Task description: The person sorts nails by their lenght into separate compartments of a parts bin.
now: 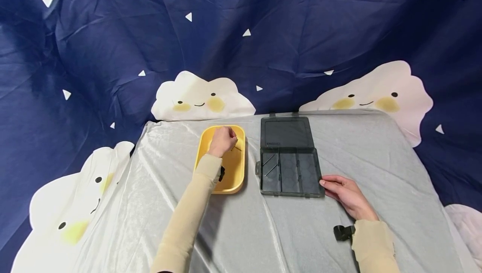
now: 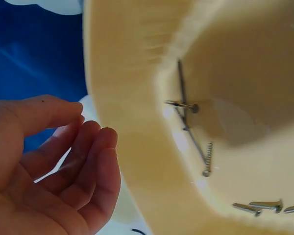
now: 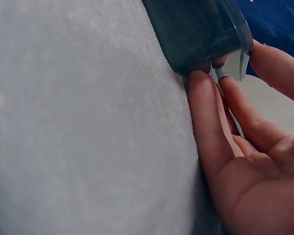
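My left hand [image 1: 223,141] is over the far part of a yellow plastic bin [image 1: 242,168]. In the left wrist view its fingers are loosely bent, thumb tip close to the index fingertip, with nothing visible between them. Inside the bin, long nails [image 2: 182,81] lie crossed near the wall, with a screw [image 2: 208,159] beside them and several more screws [image 2: 264,205] further along. My right hand [image 1: 348,194] pinches the near right edge of a dark translucent compartment box [image 1: 291,195], thumb above and fingers below. Two nails [image 1: 270,170] lie slanted in its left compartment.
The box's lid [image 1: 287,132] is folded back flat, away from me. Thin dividers [image 1: 298,170] split the box into three columns. Grey, wrinkled cloth [image 1: 241,235] covers the table. Behind it hangs a dark blue curtain [image 1: 226,47] printed with clouds.
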A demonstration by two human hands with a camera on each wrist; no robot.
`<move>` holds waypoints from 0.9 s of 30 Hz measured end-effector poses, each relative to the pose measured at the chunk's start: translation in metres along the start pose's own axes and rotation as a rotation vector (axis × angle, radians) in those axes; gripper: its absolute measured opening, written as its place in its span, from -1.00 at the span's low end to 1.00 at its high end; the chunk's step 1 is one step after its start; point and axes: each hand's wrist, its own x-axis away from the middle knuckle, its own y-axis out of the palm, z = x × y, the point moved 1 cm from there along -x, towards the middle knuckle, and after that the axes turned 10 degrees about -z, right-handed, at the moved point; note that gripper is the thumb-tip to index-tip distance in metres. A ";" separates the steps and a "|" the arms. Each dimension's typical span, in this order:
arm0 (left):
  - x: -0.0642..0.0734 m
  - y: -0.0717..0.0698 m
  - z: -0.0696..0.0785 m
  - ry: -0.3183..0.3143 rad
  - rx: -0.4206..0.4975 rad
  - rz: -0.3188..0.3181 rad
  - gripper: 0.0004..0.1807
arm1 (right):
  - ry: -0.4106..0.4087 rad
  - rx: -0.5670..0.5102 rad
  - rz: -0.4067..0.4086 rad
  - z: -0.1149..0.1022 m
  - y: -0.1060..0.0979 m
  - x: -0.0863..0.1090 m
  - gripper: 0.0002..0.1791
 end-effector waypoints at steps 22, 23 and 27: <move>-0.022 0.040 -0.017 -0.134 -0.045 -0.122 -0.93 | -0.009 -0.003 0.002 0.001 -0.001 0.001 -0.39; -0.023 0.041 -0.017 -0.135 -0.052 -0.116 -0.92 | -0.007 -0.004 0.002 0.001 -0.001 0.001 -0.39; -0.024 0.045 -0.017 -0.138 -0.052 -0.105 -0.72 | -0.006 -0.013 0.001 0.001 -0.001 0.000 -0.41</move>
